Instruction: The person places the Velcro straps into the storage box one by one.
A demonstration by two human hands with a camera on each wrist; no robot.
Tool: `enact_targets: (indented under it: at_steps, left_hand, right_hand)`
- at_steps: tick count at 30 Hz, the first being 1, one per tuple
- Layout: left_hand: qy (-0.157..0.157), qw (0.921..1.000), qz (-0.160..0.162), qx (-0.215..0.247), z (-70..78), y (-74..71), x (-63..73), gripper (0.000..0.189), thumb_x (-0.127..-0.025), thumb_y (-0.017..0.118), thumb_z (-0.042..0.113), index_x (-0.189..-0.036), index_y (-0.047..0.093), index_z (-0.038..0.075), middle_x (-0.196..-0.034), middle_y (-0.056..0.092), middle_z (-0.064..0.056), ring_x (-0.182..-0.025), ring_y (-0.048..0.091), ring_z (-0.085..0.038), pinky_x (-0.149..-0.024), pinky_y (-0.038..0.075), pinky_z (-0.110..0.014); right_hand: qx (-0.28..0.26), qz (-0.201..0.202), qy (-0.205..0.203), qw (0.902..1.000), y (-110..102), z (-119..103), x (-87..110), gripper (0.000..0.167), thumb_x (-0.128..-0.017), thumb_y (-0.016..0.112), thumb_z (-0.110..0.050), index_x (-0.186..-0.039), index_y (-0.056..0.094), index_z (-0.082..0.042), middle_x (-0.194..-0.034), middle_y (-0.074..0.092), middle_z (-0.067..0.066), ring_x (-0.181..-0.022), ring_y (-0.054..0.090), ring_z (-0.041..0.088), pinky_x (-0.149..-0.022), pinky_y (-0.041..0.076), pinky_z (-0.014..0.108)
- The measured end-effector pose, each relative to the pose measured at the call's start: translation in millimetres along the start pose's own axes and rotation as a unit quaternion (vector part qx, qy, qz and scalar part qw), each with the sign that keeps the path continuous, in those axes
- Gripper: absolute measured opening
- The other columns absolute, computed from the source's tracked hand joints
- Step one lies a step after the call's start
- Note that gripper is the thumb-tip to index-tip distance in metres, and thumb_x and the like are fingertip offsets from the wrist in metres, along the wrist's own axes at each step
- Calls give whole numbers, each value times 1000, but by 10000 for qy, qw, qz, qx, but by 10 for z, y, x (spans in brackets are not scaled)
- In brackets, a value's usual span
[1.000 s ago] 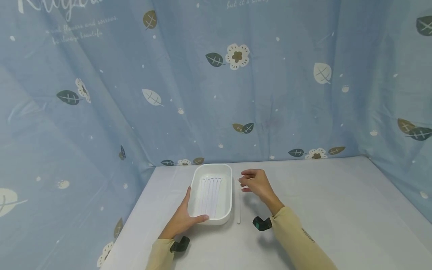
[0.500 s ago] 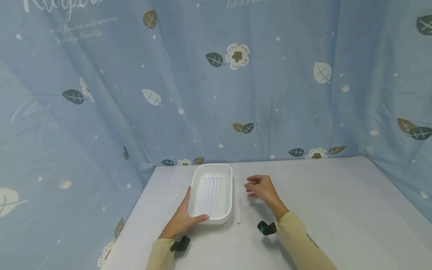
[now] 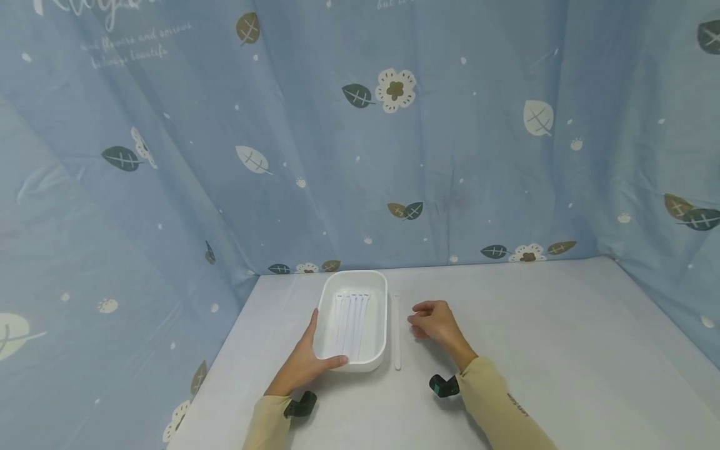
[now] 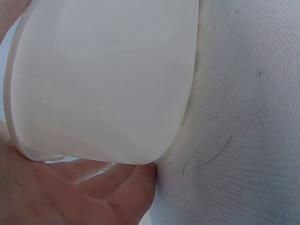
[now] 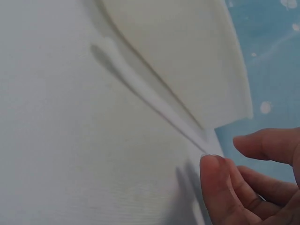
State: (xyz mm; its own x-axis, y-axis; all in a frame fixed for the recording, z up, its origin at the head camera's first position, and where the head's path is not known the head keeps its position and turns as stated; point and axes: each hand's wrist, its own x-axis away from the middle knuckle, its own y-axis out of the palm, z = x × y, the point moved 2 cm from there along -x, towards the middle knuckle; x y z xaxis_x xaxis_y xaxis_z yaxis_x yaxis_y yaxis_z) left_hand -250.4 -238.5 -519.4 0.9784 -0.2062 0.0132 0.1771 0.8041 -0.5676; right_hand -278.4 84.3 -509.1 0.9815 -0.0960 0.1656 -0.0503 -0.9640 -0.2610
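Observation:
My left hand [image 3: 304,364] grips the near left corner of a white plastic tub [image 3: 385,331], thumb over its front rim and fingers along its left side. In the left wrist view, the fingers [image 4: 133,192] lie against the tub's wall [image 4: 108,84]. Several slim white sticks [image 3: 353,325] with small T-shaped, bluish-marked heads, like disposable razors, lie side by side inside. Another such white stick [image 3: 397,334] lies on the table just right of the tub. My right hand [image 3: 439,324] hovers right of that stick, holding nothing; thumb and fingertips [image 5: 213,166] stand apart in the right wrist view.
A white cloth [image 3: 534,350] covers the table. Behind and to the left hangs a blue curtain [image 3: 315,125] with leaf and flower prints, meeting the table's back edge close behind the tub. Both wrists carry small black cameras [image 3: 444,386].
My right hand has drawn away from the top end of the loose stick, to the right and slightly toward me. The left hand and tub have stayed put.

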Motion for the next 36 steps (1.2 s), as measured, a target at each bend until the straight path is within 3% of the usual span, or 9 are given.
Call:
enact_targets:
  at_steps: [14,22,36]
  left_hand:
    - [36,10000,-18,15,40,-21,9,137,-75,93,43,-168,-5,19,-176,7,-12,-158,25,-42,-124,27,-65]
    - [80,9999,12,89,33,-6,10,138,-74,93,42,-168,-4,16,-176,9,-13,-158,26,-42,-124,27,-66]
    - [15,10000,34,13,21,7,11,137,-75,93,43,-168,-4,21,-176,9,-13,-159,23,-42,-124,27,-65]
  right_hand:
    - [212,-111,-65,9997,114,-7,25,32,-91,74,-3,-119,67,9,-100,72,18,-78,71,18,-66,64,29]
    - [402,-154,-105,9990,205,-34,14,32,-89,75,-3,-118,67,9,-96,73,16,-73,71,17,-64,63,28]
    - [933,-64,-168,9955,337,-63,4,33,-89,76,-6,-118,68,7,-93,72,14,-66,68,15,-60,60,24]
